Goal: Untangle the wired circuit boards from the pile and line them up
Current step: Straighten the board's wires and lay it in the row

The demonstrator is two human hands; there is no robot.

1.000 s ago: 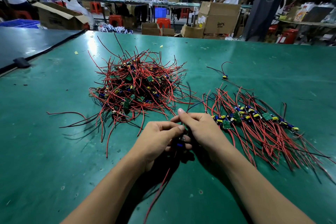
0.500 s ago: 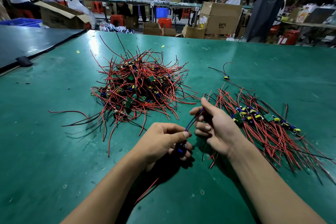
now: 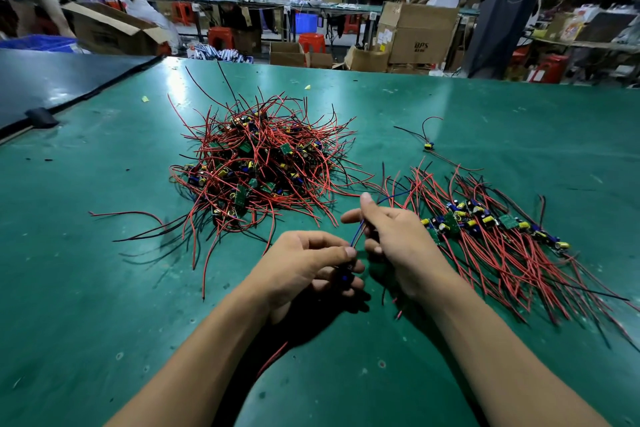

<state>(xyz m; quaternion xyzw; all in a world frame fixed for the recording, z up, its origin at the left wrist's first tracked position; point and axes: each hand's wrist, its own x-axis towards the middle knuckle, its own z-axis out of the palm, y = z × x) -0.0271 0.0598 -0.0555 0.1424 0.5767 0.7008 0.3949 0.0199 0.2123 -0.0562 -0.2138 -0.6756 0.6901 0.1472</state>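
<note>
Both hands are low and centre over the green table point(image 3: 104, 288), close together but not touching.

Left hand point(image 3: 304, 260): fingers curled, thumb tip pressed forward. It pinches a small dark circuit board point(image 3: 344, 276) with a blue part. Most of the board is hidden by the fingers.

Right hand point(image 3: 394, 236): thumb and forefinger pinch a blue wire point(image 3: 358, 232) that rises from the board in the left hand. The forefinger points up and the other fingers are curled in. The wire's free end shows beyond the forefinger, trailing away to the right.

Ahead of the left hand, well apart from it: the pile point(image 3: 256, 166), a tangled mound of red and black leads with green boards and yellow and blue parts. Stray leads fan out toward both hands.

Just beside the right hand, on its outer side: the row point(image 3: 485, 222) of sorted boards, laid side by side, red leads combed toward the near edge.

Beyond the right hand, apart from the row: a lone board point(image 3: 428, 146) with looped leads.

A red wire point(image 3: 273, 357) shows under the left forearm. Which board it belongs to I cannot tell.
</note>
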